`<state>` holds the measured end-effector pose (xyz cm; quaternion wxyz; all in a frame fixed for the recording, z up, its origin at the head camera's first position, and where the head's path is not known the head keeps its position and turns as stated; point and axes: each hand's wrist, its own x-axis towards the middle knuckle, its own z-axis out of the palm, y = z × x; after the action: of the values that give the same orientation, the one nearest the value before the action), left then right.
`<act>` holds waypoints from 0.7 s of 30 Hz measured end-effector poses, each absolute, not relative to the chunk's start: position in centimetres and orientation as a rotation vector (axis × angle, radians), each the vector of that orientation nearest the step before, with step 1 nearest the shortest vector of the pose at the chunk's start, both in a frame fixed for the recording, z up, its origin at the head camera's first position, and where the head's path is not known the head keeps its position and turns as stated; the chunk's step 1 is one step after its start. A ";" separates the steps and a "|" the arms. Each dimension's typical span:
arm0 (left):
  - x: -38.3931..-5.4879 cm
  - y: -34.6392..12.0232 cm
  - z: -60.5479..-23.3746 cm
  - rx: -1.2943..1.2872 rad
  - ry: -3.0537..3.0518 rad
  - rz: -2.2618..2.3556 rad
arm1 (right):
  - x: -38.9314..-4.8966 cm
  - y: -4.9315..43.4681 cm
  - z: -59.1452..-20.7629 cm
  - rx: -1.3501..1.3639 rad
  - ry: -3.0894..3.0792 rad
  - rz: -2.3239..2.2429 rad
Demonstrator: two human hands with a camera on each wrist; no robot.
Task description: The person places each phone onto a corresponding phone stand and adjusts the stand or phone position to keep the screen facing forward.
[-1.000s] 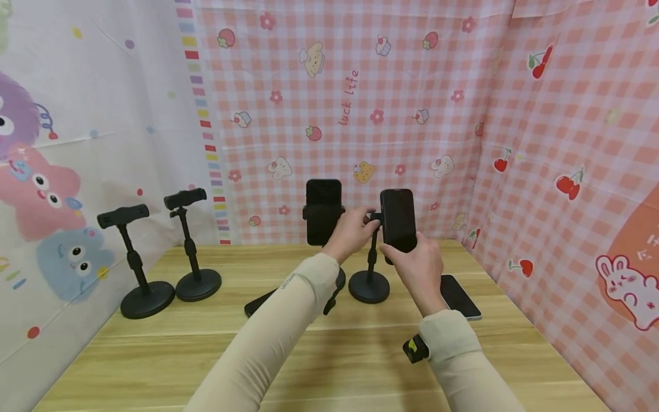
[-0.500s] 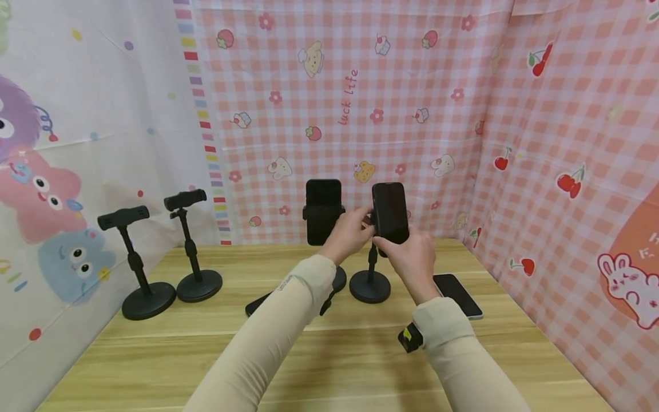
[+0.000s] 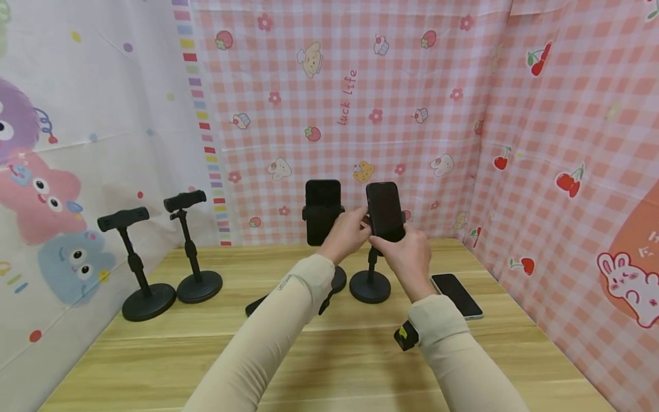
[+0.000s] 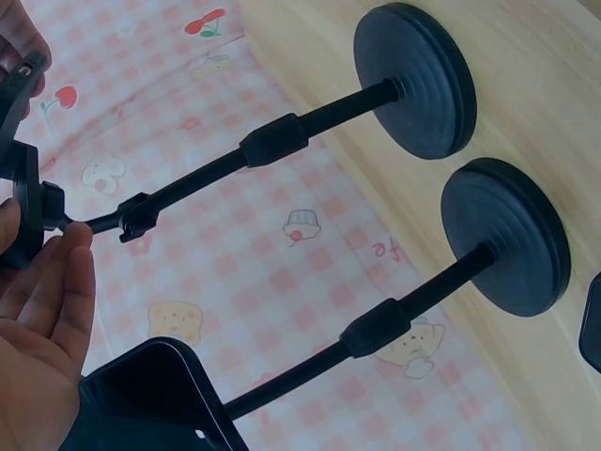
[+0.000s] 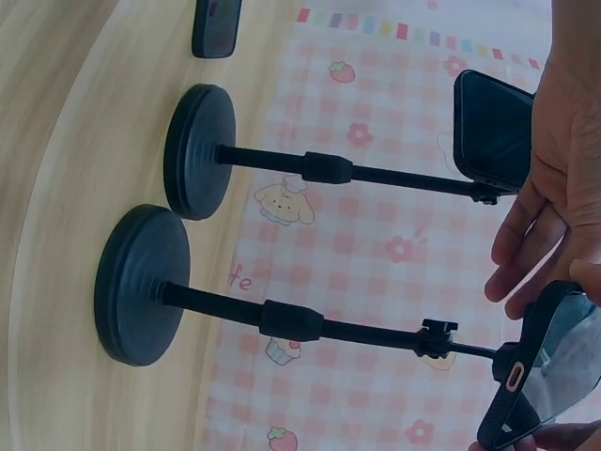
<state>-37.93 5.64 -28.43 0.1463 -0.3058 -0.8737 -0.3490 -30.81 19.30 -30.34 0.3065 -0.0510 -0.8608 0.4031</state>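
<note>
A black smartphone (image 3: 385, 210) stands upright in front of the right-hand phone stand (image 3: 369, 287). My right hand (image 3: 410, 255) holds it by its lower end, the thumb across the front. My left hand (image 3: 349, 232) grips the stand's clamp (image 4: 26, 202) beside the phone's left edge, thumb in front and fingers behind. Part of the clamp shows past the phone's right edge in the head view. Just to the left, a second phone (image 3: 322, 197) sits upright in its own stand's clamp, partly behind my left forearm.
Two stands with bare clamps, a front one (image 3: 146, 300) and a rear one (image 3: 198, 286), occupy the table's left side. One phone (image 3: 457, 294) lies flat at the right, another (image 3: 255, 305) partly under my left arm. Patterned cloth (image 3: 412, 74) hangs behind.
My right hand has brought the phone left and slightly up, over the stand's clamp. My left hand stays at the clamp, shifting only a little left.
</note>
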 end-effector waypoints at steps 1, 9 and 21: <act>-37.9 5.6 -28.4 -0.880 -2.515 -0.995 | -30.9 19.3 -30.4 -0.138 -2.274 1.076; -38.0 5.3 -28.4 -0.912 -2.484 -0.933 | -31.2 19.0 -30.7 -0.152 -2.230 1.202; -38.8 5.2 -28.9 -0.979 -2.407 -0.806 | -31.6 19.5 -30.8 -0.162 -2.290 1.264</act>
<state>-38.78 5.19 -28.92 0.2087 -0.3519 -0.8652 -0.2898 -31.60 19.50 -30.76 0.2577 -0.0597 -0.8442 0.4662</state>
